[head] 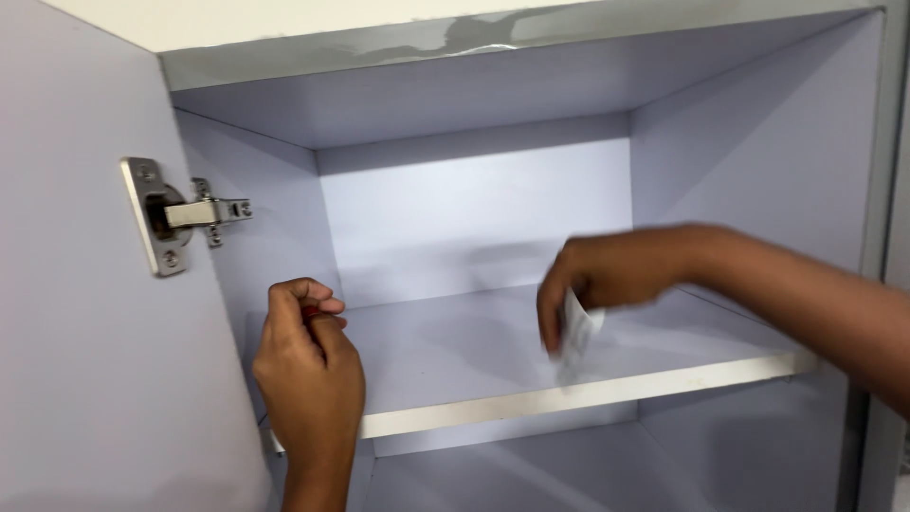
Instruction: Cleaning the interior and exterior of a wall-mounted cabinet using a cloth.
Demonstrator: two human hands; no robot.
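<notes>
White crumpled cloth or paper wad is pinched in our right hand, fingers closed on it, pressed down on the pale laminate shelf board toward its near edge, right of middle. It hangs down from the grip, blurred, so we can't tell its exact shape. Our left hand is at the shelf's near left corner, curled shut around something small and red, well apart from the wad. Steel hinge sits on the open door at left.

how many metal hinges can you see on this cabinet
1: a metal hinge joins the open door to the cabinet's left wall, above the left hand. Others may lie outside the view.
</notes>
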